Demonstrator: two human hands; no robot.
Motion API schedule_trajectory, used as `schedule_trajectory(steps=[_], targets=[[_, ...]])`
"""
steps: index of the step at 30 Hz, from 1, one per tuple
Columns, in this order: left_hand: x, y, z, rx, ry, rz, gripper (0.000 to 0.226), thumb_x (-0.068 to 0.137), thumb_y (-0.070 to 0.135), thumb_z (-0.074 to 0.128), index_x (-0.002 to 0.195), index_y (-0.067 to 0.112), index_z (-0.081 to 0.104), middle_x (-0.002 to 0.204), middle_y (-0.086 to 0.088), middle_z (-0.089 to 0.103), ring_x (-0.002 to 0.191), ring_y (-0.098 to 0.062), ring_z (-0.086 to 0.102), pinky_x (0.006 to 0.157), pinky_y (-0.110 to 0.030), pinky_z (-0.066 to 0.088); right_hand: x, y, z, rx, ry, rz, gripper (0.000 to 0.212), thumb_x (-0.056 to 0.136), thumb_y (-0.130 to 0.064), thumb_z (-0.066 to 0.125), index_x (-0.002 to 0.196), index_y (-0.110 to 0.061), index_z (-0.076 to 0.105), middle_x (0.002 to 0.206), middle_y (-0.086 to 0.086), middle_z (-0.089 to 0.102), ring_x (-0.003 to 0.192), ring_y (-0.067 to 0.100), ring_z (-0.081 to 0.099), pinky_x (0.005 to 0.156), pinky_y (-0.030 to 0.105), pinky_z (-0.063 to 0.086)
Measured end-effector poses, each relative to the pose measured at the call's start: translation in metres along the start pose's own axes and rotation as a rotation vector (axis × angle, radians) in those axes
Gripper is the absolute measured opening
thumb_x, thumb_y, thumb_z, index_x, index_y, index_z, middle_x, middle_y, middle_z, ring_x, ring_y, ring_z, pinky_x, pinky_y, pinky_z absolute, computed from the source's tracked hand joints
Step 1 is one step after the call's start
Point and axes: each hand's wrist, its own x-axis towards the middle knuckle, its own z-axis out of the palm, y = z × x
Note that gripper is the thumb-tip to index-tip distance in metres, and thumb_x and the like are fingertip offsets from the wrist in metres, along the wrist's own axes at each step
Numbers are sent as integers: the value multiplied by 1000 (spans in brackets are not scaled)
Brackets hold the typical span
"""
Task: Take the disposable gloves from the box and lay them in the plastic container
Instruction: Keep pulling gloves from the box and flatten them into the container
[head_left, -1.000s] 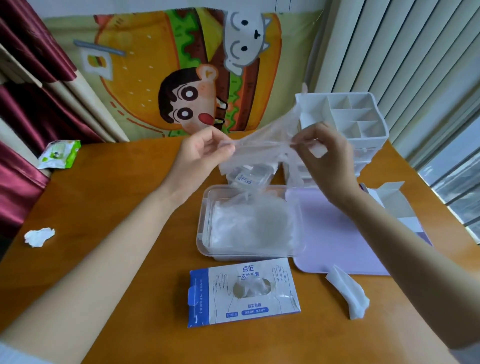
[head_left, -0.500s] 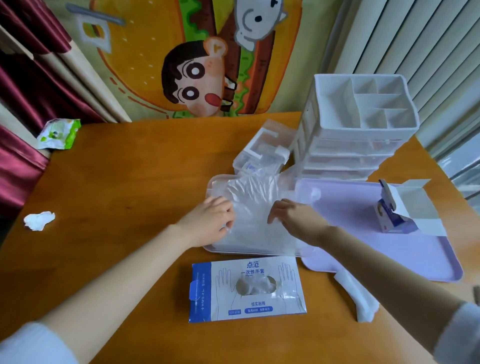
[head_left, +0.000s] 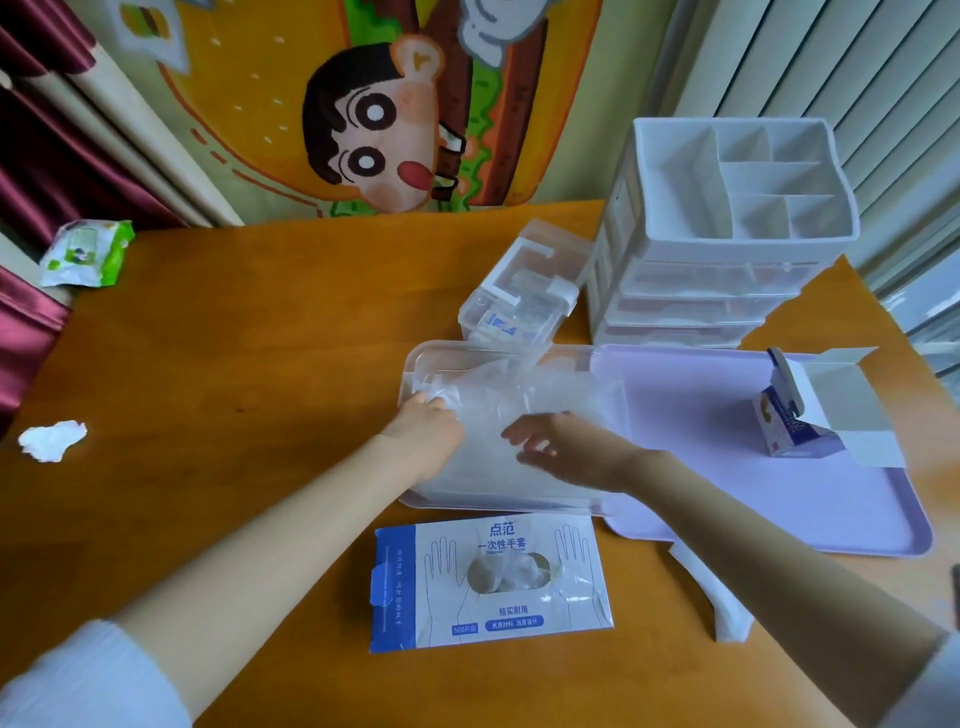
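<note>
A clear plastic container (head_left: 415, 358) sits mid-table with a layer of thin transparent disposable gloves (head_left: 545, 400) inside. My left hand (head_left: 426, 436) reaches into its left side, fingers curled down onto a crumpled end of the top glove. Over the glove pile near the container's front hovers my right hand (head_left: 566, 452), its fingers spread and holding nothing. The flat blue-and-white glove box (head_left: 488, 582) lies in front of the container, closer to me, and more gloves show through its oval opening.
A lilac tray (head_left: 727, 415) abuts the container's right side and carries a small open carton (head_left: 800, 415). Behind stand a white drawer organiser (head_left: 727, 234) and a small clear lidded box (head_left: 519, 296). Crumpled tissue (head_left: 52, 439), a wipes pack (head_left: 85, 252) and white paper (head_left: 711, 592) lie on the table.
Both hands brought a stretched glove down from the air into the container. Since half a second ago my right hand has let go and spread its fingers.
</note>
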Motion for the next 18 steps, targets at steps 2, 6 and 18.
schedule_trajectory(steps=[2,6,18], targets=[[3,5,-1,-126,181,-59,37,92,-2,46,126,12,50,129,-7,48,121,-23,44,102,-33,34,-3,-7,-2,59,298,-75,22,97,-11,50,114,-13,63,108,1,68,93,14,65,86,27,51],[19,20,7,-311,204,-152,40,94,7,46,133,12,37,130,-12,40,119,-26,44,95,-34,40,11,-10,6,-232,380,-137,24,96,-8,48,114,-13,63,113,3,64,102,22,60,78,32,47],[47,19,44,-168,-155,-146,94,86,34,67,152,26,1,158,-14,-6,142,-44,7,113,-49,22,39,33,29,-746,72,236,81,84,-42,65,145,-16,19,144,3,30,130,24,33,99,34,33]])
